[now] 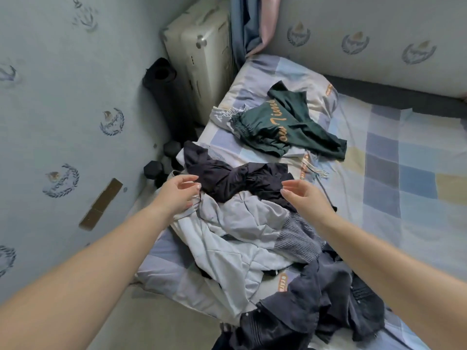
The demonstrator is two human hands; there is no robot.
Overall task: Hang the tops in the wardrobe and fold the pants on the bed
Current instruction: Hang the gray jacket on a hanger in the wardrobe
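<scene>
- Left hand (177, 195): fingers loosely spread and relaxed, gripping nothing; fingertips at the left end of the dark navy garment (235, 180), heel of the hand over the light grey top (235, 223).
- Dark navy garment: crumpled and twisted, long axis running left to right across the bed (404, 160), between the two hands.
- Green garment (290, 125) with orange lettering: farther up the bed, on the pillow (321, 97), well apart from both hands.
- Dark denim garment (316, 306): bunched at the near edge.
- Right hand (305, 198): fingers relaxed, slightly spread, empty; fingertips just beside the navy garment's right end.
</scene>
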